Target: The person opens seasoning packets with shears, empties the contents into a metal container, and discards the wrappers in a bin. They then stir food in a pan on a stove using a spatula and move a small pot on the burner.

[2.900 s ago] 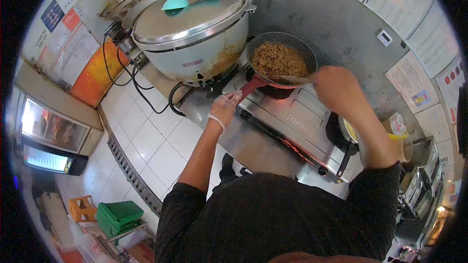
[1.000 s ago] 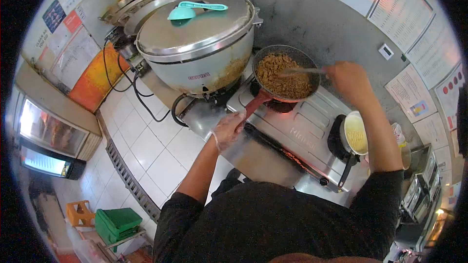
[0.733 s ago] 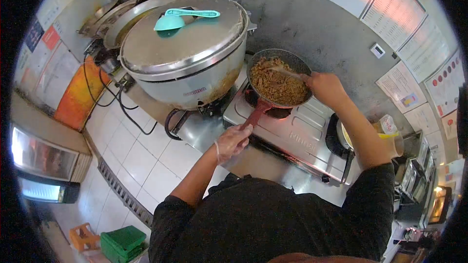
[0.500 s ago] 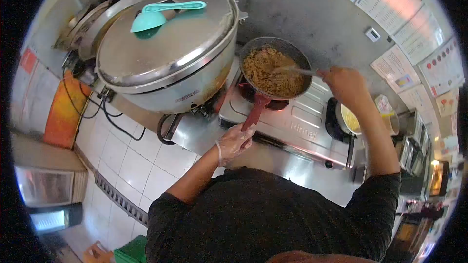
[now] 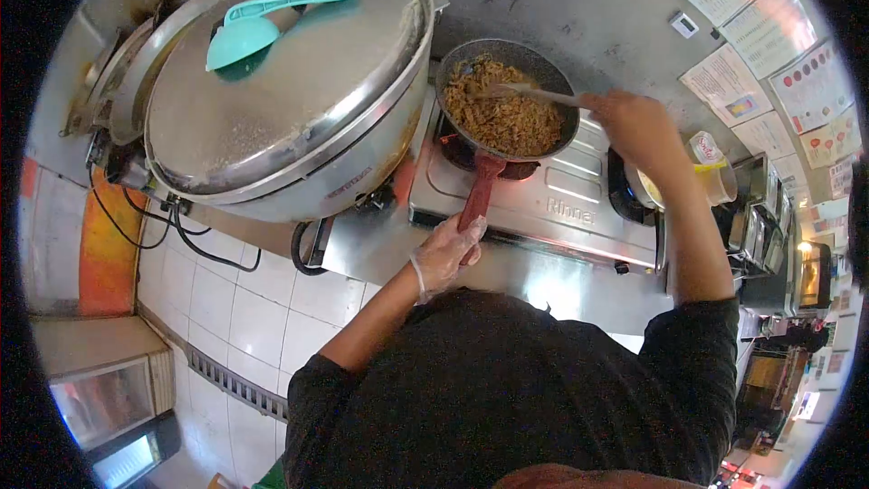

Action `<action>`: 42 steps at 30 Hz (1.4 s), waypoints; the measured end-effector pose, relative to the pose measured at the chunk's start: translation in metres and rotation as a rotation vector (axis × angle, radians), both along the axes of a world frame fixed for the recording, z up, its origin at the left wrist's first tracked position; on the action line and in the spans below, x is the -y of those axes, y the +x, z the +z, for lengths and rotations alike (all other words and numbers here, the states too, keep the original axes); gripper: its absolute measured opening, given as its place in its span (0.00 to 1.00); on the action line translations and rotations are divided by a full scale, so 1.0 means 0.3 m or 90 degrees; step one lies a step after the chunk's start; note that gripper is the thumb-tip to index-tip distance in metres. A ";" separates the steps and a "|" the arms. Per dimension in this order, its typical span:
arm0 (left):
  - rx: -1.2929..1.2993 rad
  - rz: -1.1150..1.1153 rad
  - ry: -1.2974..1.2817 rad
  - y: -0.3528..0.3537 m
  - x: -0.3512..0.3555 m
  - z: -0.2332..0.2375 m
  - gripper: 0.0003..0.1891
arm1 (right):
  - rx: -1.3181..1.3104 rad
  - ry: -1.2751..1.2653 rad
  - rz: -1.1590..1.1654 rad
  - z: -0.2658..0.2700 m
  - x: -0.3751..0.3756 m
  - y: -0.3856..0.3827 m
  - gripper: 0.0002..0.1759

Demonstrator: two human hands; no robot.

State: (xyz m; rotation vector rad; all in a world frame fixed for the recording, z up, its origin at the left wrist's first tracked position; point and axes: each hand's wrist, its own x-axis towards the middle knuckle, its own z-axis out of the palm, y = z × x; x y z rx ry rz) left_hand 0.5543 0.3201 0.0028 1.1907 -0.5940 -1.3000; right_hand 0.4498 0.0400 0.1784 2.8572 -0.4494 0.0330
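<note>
My left hand (image 5: 448, 254), in a clear plastic glove, is closed around the dark red handle of a frying pan (image 5: 572, 118). The pan sits over a lit burner and holds brown, crumbly cooked food (image 5: 511, 122) that looks like minced meat. My right hand (image 5: 629, 131) grips the handle of a spatula (image 5: 543, 95) above the pan's right rim. Its blade reaches into the food near the pan's upper middle, partly covered by it. A strip of bare dark pan shows at the upper left.
Left of the pan stands a big rice cooker (image 5: 308, 190) with a turquoise scoop (image 5: 243, 41) on its lid. The gas stove (image 5: 543, 208) has a second pan (image 5: 644, 188) at its right burner, partly behind my right forearm. A plastic tub (image 5: 720, 183) stands beyond. Papers (image 5: 724, 81) hang on the wall.
The spatula blade has moved left and up across the food, and my right hand has shifted slightly. My left hand keeps hold of the pan handle. The camera view has tilted a little.
</note>
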 end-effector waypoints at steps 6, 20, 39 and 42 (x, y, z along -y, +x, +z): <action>-0.009 -0.026 0.015 0.013 0.009 -0.032 0.22 | -0.033 0.068 -0.078 0.054 -0.003 -0.059 0.17; -0.044 -0.029 -0.010 0.017 0.011 -0.026 0.23 | 0.043 0.094 -0.185 0.106 -0.063 -0.113 0.14; 0.391 -0.088 0.192 0.093 -0.025 0.026 0.37 | 0.147 0.135 -0.311 -0.091 0.060 -0.196 0.18; 0.569 -0.013 0.183 0.103 -0.036 0.002 0.34 | 0.171 0.109 -0.319 -0.124 0.107 -0.219 0.18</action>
